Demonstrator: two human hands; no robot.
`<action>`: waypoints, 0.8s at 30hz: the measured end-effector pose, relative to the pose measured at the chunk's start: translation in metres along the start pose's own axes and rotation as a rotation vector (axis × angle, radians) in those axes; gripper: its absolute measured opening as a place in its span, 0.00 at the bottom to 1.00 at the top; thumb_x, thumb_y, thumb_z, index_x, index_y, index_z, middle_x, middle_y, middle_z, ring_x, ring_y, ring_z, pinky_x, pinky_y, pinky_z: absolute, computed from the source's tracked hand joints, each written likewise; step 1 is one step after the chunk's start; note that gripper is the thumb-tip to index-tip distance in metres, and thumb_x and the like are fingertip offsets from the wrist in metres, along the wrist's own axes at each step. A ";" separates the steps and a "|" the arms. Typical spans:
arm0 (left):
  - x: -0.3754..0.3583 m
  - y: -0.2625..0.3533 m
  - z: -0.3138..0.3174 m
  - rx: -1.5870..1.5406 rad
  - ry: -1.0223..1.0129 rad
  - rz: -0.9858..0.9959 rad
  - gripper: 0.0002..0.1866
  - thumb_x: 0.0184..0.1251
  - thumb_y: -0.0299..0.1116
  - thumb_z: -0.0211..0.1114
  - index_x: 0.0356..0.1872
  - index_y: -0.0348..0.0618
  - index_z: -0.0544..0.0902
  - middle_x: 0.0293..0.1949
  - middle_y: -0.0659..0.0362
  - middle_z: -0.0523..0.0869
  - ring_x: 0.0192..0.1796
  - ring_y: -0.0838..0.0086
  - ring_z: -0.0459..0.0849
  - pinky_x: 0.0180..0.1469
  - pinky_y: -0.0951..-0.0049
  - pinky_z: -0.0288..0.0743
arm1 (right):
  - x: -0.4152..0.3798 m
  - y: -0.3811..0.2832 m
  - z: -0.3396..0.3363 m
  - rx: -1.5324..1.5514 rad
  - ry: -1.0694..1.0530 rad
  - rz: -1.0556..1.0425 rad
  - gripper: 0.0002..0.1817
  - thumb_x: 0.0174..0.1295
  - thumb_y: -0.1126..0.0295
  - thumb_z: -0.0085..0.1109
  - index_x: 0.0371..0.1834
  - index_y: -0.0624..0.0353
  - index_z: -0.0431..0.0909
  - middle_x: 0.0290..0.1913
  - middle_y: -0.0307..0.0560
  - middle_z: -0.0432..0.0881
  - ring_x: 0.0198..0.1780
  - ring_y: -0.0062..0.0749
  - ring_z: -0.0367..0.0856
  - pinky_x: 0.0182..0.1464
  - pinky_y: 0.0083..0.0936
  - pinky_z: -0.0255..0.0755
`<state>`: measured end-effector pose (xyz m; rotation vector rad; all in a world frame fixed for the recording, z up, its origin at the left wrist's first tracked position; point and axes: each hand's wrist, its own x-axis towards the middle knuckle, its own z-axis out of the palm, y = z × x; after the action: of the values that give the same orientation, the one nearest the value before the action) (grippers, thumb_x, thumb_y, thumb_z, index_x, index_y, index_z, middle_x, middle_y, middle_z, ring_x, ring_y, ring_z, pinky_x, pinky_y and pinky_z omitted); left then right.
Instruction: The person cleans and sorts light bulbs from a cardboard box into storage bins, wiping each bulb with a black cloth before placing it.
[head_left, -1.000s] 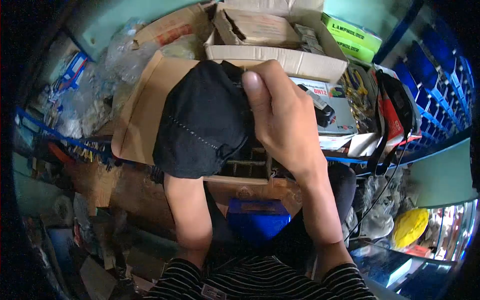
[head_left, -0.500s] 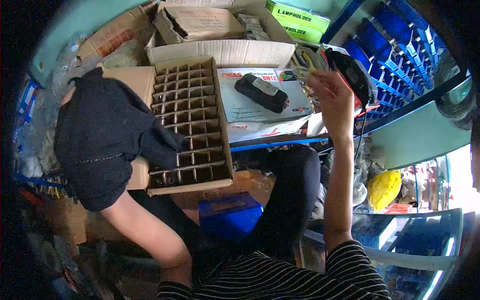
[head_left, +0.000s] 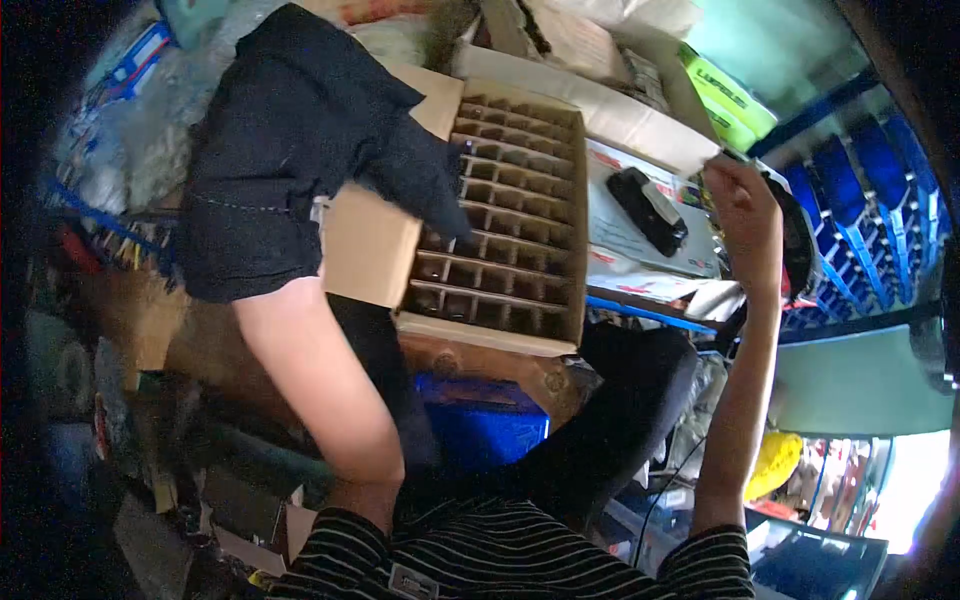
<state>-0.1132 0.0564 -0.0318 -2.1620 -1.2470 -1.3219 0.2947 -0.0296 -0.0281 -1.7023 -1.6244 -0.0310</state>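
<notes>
A black cloth covers my left hand and wrist at the upper left, so those fingers are hidden; only the bare forearm comes out below it. The cloth's loose end hangs over the left side of an open cardboard box divided into many small compartments. My right hand is raised at the right with its fingers curled in, and nothing shows in it. Beside that hand, a dark wrapped packet lies on a white printed box.
Behind the divided box is a larger open carton, with green boxes to its right. Blue racks stand at the right. A blue box sits below, between the legs. Clear plastic bags fill the left side.
The view has shifted and tilted, so the boxes appear farther right. My left arm and the cloth are raised higher. The fingers of my right hand are curled in more.
</notes>
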 end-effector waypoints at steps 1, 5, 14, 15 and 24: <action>0.001 -0.001 0.001 -0.012 0.009 -0.015 0.21 0.57 0.27 0.64 0.54 0.35 0.82 0.54 0.47 0.85 0.61 0.52 0.78 0.67 0.60 0.68 | 0.011 -0.030 0.010 -0.006 -0.119 -0.073 0.11 0.68 0.71 0.61 0.49 0.61 0.84 0.45 0.52 0.86 0.44 0.34 0.85 0.48 0.29 0.78; 0.004 -0.008 -0.004 -0.035 0.058 -0.075 0.21 0.57 0.27 0.64 0.54 0.35 0.82 0.54 0.47 0.84 0.61 0.52 0.78 0.67 0.60 0.68 | 0.051 -0.087 0.079 0.013 -0.332 -0.472 0.13 0.67 0.65 0.63 0.50 0.60 0.85 0.44 0.49 0.88 0.41 0.33 0.84 0.44 0.31 0.76; 0.008 -0.010 0.000 -0.080 0.059 -0.098 0.21 0.57 0.27 0.64 0.53 0.35 0.82 0.53 0.47 0.84 0.61 0.52 0.78 0.66 0.60 0.68 | 0.099 -0.094 0.149 -0.060 -0.593 -0.566 0.16 0.68 0.57 0.60 0.53 0.51 0.86 0.47 0.50 0.88 0.46 0.46 0.86 0.51 0.40 0.77; 0.008 -0.009 0.002 -0.090 0.058 -0.096 0.21 0.57 0.27 0.64 0.53 0.35 0.82 0.53 0.47 0.84 0.61 0.53 0.78 0.66 0.60 0.68 | 0.098 -0.089 0.156 -0.117 -0.572 -0.586 0.16 0.68 0.57 0.60 0.53 0.51 0.86 0.47 0.51 0.87 0.47 0.47 0.85 0.52 0.41 0.77; 0.005 0.009 0.006 -0.108 -0.035 -0.062 0.20 0.57 0.27 0.64 0.53 0.35 0.82 0.53 0.47 0.84 0.60 0.53 0.79 0.66 0.60 0.68 | 0.097 -0.089 0.163 0.007 -0.343 -0.590 0.12 0.65 0.67 0.64 0.47 0.59 0.83 0.49 0.55 0.81 0.49 0.49 0.82 0.52 0.37 0.77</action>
<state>-0.1009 0.0578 -0.0290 -2.2450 -1.2940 -1.4128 0.1586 0.1287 -0.0495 -1.2113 -2.3332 -0.0228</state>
